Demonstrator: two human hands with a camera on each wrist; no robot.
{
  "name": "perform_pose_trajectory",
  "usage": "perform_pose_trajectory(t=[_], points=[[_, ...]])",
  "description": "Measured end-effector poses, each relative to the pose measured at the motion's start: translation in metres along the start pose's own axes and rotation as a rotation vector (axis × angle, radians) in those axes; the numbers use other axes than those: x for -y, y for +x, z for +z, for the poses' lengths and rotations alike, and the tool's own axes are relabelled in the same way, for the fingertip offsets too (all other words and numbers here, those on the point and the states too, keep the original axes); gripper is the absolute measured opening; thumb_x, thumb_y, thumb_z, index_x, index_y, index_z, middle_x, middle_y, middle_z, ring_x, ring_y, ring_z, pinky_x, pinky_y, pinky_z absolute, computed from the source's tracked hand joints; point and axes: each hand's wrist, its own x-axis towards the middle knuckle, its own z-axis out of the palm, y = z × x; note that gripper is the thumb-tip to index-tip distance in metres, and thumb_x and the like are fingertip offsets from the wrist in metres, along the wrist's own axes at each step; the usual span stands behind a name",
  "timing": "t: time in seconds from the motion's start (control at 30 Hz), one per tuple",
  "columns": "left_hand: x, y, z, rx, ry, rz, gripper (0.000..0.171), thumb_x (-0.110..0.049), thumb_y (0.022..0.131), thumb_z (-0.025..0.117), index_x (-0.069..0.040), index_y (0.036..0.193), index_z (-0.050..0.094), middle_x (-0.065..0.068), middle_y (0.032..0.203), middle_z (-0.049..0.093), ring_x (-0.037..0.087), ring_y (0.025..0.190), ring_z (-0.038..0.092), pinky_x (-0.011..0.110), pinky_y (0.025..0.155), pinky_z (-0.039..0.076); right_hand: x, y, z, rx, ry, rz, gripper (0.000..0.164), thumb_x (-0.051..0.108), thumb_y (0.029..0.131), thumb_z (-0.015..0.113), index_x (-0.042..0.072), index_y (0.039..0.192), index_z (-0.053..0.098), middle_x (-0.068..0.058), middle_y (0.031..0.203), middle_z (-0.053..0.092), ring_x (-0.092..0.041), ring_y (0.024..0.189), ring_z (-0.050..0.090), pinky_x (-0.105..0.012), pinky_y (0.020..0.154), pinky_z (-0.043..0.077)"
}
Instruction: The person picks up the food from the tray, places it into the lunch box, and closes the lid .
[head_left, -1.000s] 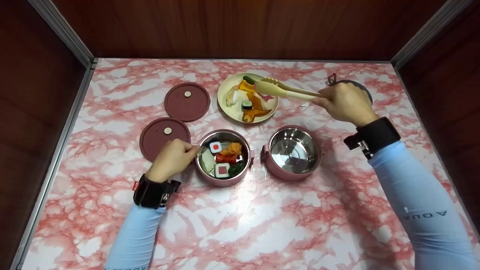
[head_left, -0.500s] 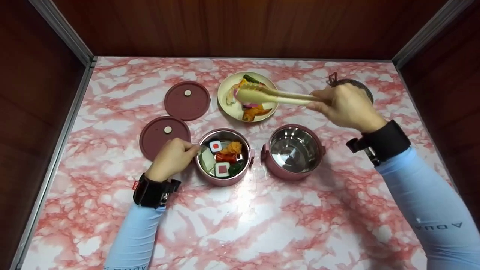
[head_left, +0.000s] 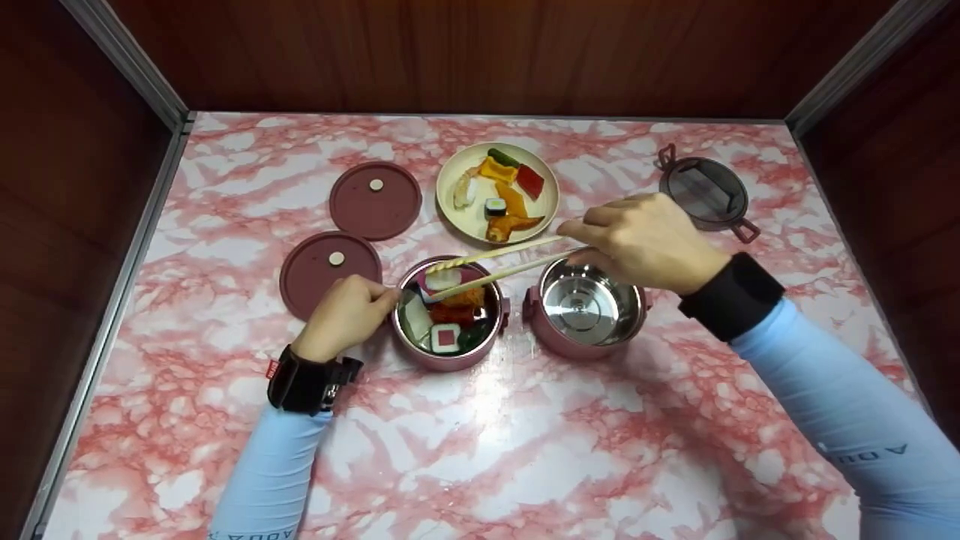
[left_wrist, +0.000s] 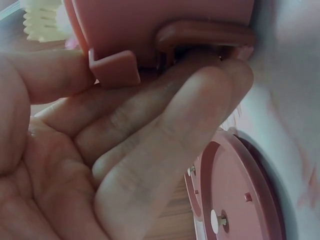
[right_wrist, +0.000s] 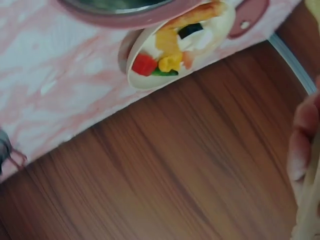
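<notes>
My left hand (head_left: 341, 319) grips the side of a pink lunch pot (head_left: 448, 362). In the left wrist view its thumb is at a tab (left_wrist: 115, 70) and its fingers curl under a handle (left_wrist: 205, 34). The steel-lined pot contains play food, including a square sushi roll (head_left: 445, 338) and a fried piece. Cream tongs (head_left: 496, 253) are held in my right hand (head_left: 637, 244), their arms spread. Between the tips, at the pot's far left inside, is a white slice with a pink rim (head_left: 442, 280). Another pink pot (head_left: 576, 347), with a bare steel inside, stands below the right hand.
A cream plate (head_left: 451, 217) with several food pieces lies behind the pots. Two dark red lids (head_left: 375, 214) (head_left: 319, 289) lie at the left. At the back right is a small grey pan (head_left: 703, 196) with pink handles. Wooden walls (head_left: 480, 60) enclose the table.
The tongs went from the plate toward me and left, over the left pot, bringing the pink-rimmed slice; their arms have spread. The left hand has stayed at the pot.
</notes>
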Motion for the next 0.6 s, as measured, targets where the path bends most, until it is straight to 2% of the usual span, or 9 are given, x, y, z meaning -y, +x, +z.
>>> perform_pose_trajectory(t=[0.17, 0.27, 0.43, 0.6], points=[[0.0, 0.0, 0.001, 0.004, -0.003, -0.005, 0.051, -0.025, 0.1, 0.059, -0.018, 0.051, 0.046, -0.008, 0.049, 0.036, 0.013, 0.048, 0.038, 0.03, 0.049, 0.03, -0.001, 0.01, 0.006, 0.008, -0.066, -0.094, 0.034, 0.035, 0.09, 0.072, 0.009, 0.111, 0.069, -0.003, 0.068, 0.054, -0.025, 0.055, 0.055, -0.041, 0.05, 0.049], [0.0, 0.0, 0.0, 0.006, -0.005, -0.004, 0.05, -0.025, 0.1, 0.059, -0.017, 0.051, 0.046, -0.007, 0.049, 0.037, 0.013, 0.048, 0.038, 0.03, 0.049, 0.031, -0.003, 0.013, 0.009, 0.014, -0.069, -0.122, 0.033, 0.032, 0.09, 0.072, 0.007, 0.109, 0.068, -0.005, 0.069, 0.053, -0.027, 0.054, 0.053, -0.042, 0.052, 0.049], [-0.001, 0.0, -0.001, 0.011, -0.009, -0.006, 0.05, -0.025, 0.1, 0.059, -0.017, 0.051, 0.047, -0.007, 0.049, 0.038, 0.013, 0.048, 0.038, 0.029, 0.048, 0.031, -0.006, 0.017, 0.013, 0.042, -0.063, -0.122, 0.032, 0.029, 0.09, 0.071, 0.007, 0.113, 0.07, -0.007, 0.073, 0.058, -0.029, 0.058, 0.055, -0.044, 0.059, 0.05], [-0.001, 0.001, 0.0, 0.021, -0.02, -0.027, 0.05, -0.027, 0.1, 0.058, -0.017, 0.052, 0.049, -0.006, 0.049, 0.039, 0.014, 0.048, 0.039, 0.029, 0.048, 0.032, -0.009, 0.017, 0.019, 0.048, -0.059, -0.105, 0.03, 0.026, 0.089, 0.071, 0.007, 0.112, 0.07, -0.008, 0.073, 0.058, -0.028, 0.057, 0.054, -0.044, 0.058, 0.049]])
